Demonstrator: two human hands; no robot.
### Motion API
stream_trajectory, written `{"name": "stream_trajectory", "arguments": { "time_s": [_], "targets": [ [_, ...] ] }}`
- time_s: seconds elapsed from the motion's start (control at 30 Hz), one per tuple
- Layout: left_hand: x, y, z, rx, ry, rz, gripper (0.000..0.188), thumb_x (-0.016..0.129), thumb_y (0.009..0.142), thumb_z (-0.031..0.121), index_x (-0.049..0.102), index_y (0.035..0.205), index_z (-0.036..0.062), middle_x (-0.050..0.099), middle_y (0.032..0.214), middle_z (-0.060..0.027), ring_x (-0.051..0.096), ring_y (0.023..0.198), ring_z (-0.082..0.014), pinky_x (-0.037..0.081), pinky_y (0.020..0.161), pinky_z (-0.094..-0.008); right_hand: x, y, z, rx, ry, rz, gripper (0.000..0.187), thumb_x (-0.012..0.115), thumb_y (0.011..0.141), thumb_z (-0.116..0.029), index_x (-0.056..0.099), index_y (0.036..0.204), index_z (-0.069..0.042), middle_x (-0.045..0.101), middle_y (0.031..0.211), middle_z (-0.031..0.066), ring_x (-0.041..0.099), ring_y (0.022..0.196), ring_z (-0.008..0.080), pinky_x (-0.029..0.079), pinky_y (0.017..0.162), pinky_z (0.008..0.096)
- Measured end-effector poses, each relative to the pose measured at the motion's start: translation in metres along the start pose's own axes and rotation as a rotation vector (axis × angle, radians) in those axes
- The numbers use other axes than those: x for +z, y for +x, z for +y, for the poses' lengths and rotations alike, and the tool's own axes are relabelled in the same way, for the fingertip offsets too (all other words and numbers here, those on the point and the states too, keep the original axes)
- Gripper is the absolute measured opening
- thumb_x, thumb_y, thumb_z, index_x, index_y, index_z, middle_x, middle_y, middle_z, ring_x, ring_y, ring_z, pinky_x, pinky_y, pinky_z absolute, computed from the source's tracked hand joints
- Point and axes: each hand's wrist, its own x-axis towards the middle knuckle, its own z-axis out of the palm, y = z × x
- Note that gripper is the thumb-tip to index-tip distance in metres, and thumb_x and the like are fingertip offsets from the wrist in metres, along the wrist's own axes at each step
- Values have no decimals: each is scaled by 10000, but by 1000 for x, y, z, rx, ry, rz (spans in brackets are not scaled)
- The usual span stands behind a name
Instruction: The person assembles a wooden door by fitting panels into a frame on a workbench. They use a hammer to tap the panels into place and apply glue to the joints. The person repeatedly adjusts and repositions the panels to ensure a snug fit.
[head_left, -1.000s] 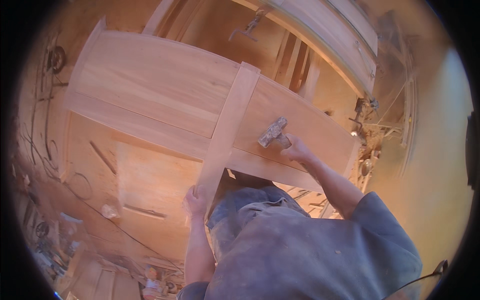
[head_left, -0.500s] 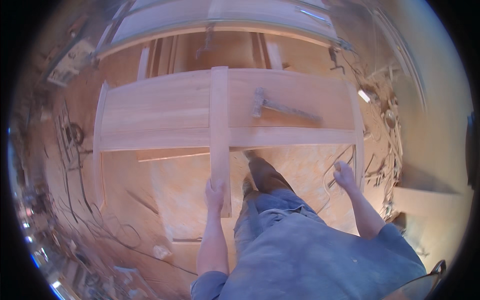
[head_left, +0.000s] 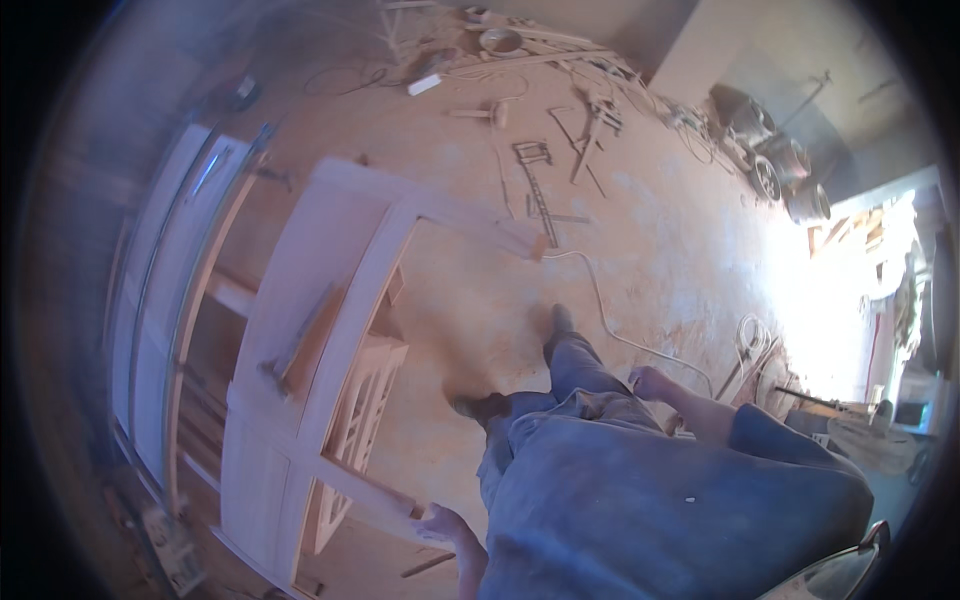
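Left hand (head_left: 440, 523) closed around the wooden door frame's (head_left: 300, 330) rail end; right hand (head_left: 648, 382) loosely curled, holding nothing.

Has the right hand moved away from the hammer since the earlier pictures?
Yes. The right hand now hangs free beside the person's leg, well apart from the hammer lying on the wooden door panel; a second ago it rested at that hammer.

Door frame (head_left: 300, 330): bare, pale wood, unpainted, matt, planed smooth; the crosspiece (head_left: 365, 495) is the same raw timber. Floor (head_left: 650, 240): matt, dusty, reddish-tan, rough-looking. Cable (head_left: 610, 320) across the floor: pale, smooth sheath, likely plastic. Trousers (head_left: 580, 375): dull blue-grey cloth. Shirt (head_left: 680, 510): same matt woven cloth, creased. Hammer (head_left: 300, 345) on the frame: too blurred to tell the material.
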Motion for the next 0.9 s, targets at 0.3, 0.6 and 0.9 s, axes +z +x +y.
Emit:
{"name": "stream_trajectory", "arguments": {
  "time_s": [0.3, 0.6, 0.9],
  "targets": [
    [171, -12, 248, 678, -32, -482, 690, 726, 826, 265, 518, 1372, -104, 577, 1303, -291, 537, 1237, -452, 436, 1069, -485, 18, -63, 247, 92, -283, 15, 247, 697, 765, -202, 749, 956, -55, 743, 915, 149, 725, 894, 304, 572, 828, 425],
    [260, -96, 433, 589, -316, -588, 936, 823, 761, 360, 404, 1456, -106, 508, 1436, -309, 489, 1346, -430, 400, 1124, -462, -186, 5, 230, 444, 765, 405, 256, 713, 765, -74, 717, 1007, 10, 750, 888, 193, 752, 731, 274, 609, 696, 392],
    [263, -186, 515, 383, -517, -336, 888, 809, 718, 181, 395, 1454, -94, 566, 1305, -273, 551, 1263, -347, 465, 1042, -458, -302, 142, 225, -118, 338, 282, 279, 753, 769, -165, 729, 988, 7, 754, 910, 191, 755, 868, 270, 597, 767, 363]
  ]
}}
